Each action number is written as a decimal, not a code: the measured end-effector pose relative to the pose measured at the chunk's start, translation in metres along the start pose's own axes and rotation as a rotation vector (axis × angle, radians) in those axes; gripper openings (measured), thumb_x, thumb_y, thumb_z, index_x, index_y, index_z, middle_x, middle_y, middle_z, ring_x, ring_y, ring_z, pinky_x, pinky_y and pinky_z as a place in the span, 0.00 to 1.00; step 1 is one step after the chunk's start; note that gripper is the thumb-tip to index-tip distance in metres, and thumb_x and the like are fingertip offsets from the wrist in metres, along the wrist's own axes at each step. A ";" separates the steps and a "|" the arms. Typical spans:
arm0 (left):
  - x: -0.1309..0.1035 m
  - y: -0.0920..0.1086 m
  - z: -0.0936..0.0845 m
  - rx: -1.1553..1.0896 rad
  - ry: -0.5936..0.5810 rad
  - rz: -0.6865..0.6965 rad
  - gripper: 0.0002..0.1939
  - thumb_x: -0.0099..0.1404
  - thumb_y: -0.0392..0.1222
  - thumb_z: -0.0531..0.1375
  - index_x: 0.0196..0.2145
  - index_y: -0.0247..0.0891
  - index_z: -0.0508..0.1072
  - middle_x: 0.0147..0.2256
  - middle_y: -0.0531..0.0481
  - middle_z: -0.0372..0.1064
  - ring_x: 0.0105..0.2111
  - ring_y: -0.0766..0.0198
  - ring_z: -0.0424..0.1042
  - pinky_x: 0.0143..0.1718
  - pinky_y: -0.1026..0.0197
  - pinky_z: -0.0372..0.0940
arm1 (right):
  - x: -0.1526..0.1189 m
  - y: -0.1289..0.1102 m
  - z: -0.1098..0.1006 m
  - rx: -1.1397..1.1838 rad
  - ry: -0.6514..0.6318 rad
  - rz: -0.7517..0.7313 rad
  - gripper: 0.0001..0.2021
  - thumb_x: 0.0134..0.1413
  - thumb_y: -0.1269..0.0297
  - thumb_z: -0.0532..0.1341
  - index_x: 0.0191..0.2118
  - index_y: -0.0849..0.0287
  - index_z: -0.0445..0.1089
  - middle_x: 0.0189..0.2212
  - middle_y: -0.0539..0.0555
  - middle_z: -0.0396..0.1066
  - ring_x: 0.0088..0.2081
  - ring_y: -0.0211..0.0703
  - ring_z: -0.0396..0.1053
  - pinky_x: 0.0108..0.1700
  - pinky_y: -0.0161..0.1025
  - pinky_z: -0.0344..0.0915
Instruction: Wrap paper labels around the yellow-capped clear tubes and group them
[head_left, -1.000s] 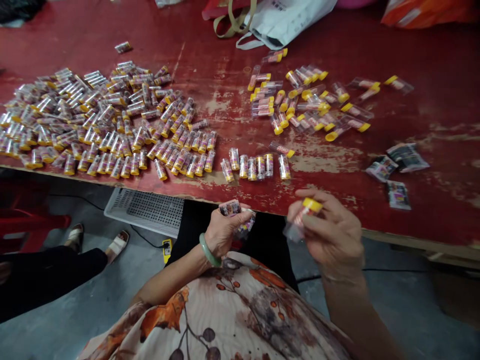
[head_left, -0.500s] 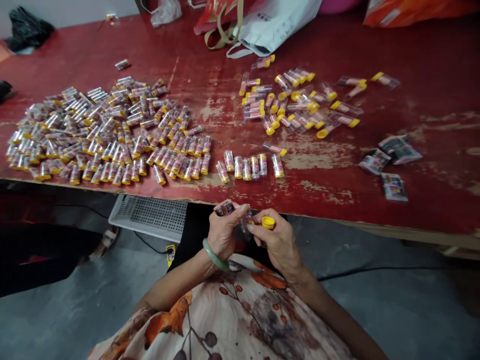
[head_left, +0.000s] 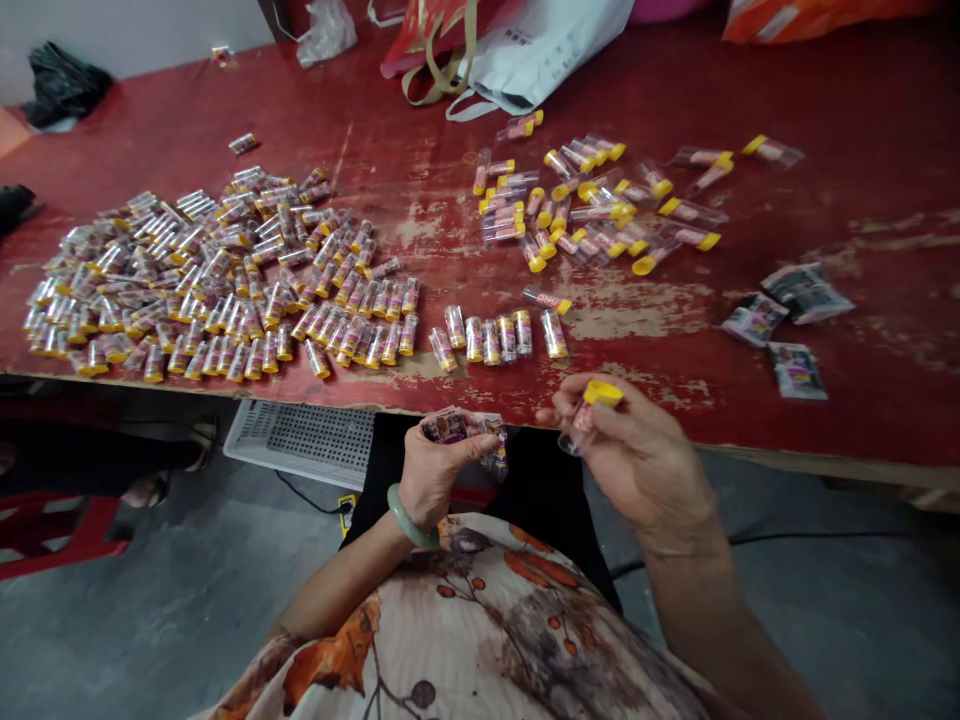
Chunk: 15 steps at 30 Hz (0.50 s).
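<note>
Over my lap, my left hand (head_left: pixel 437 465) is closed around some small printed plastic packets (head_left: pixel 487 440), which stick out past the thumb. My right hand (head_left: pixel 637 450) is to the right of it, at the table's front edge, its fingers wrapped round a clear plastic tube (head_left: pixel 577 428). That tube has a yellow cap (head_left: pixel 602 393) and something pinkish inside. On the table in front of my hands stands a short row of labelled tubes (head_left: pixel 491 340). A lone capped tube (head_left: pixel 547 299) lies just behind this row.
A large pile of labelled tubes (head_left: pixel 225 260) covers the left of the red table (head_left: pixel 420 130). Several unlabelled capped tubes (head_left: pixel 592 210) lie right of centre. Loose printed packets (head_left: pixel 798 371) are at the right. Bags (head_left: pixel 540 50) stand behind; a white crate (head_left: pixel 300 440) sits below.
My hands have moved apart. The right hand has lifted rightward and up with the yellow-capped tube, while the left has shifted slightly left, still holding the packets.
</note>
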<state>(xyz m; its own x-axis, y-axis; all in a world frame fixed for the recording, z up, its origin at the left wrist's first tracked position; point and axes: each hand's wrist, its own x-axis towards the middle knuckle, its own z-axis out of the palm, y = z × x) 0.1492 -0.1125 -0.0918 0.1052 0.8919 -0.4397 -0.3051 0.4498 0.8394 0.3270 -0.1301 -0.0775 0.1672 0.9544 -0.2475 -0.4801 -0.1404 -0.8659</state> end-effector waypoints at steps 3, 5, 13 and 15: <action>-0.003 0.004 0.002 0.089 -0.036 0.007 0.15 0.41 0.37 0.75 0.28 0.34 0.78 0.27 0.49 0.76 0.28 0.64 0.73 0.35 0.62 0.67 | 0.007 -0.021 0.006 -0.081 0.003 -0.082 0.14 0.42 0.60 0.71 0.38 0.53 0.76 0.32 0.50 0.69 0.31 0.35 0.65 0.32 0.33 0.65; -0.005 0.007 0.004 0.126 -0.078 0.000 0.14 0.41 0.38 0.74 0.28 0.34 0.78 0.27 0.49 0.76 0.28 0.63 0.72 0.34 0.61 0.67 | 0.010 -0.024 0.013 -0.102 -0.037 -0.091 0.14 0.42 0.59 0.72 0.38 0.53 0.76 0.30 0.49 0.70 0.28 0.34 0.64 0.29 0.33 0.64; -0.008 0.010 0.005 0.132 -0.176 -0.054 0.14 0.43 0.39 0.74 0.29 0.34 0.78 0.27 0.50 0.74 0.27 0.66 0.70 0.33 0.63 0.66 | 0.008 -0.005 0.019 -0.331 -0.084 -0.134 0.14 0.47 0.59 0.70 0.40 0.56 0.73 0.30 0.49 0.71 0.31 0.37 0.69 0.34 0.36 0.67; -0.007 0.010 0.003 0.121 -0.198 -0.081 0.15 0.44 0.40 0.74 0.30 0.34 0.78 0.27 0.50 0.74 0.27 0.66 0.70 0.33 0.62 0.66 | 0.006 -0.006 0.018 -0.409 -0.087 -0.154 0.14 0.47 0.58 0.69 0.40 0.57 0.72 0.29 0.49 0.71 0.31 0.38 0.69 0.34 0.37 0.67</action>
<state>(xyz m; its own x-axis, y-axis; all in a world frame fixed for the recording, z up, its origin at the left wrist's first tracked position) 0.1479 -0.1146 -0.0792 0.3120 0.8388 -0.4462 -0.1739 0.5121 0.8412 0.3151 -0.1183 -0.0658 0.1283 0.9885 -0.0798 -0.0724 -0.0709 -0.9949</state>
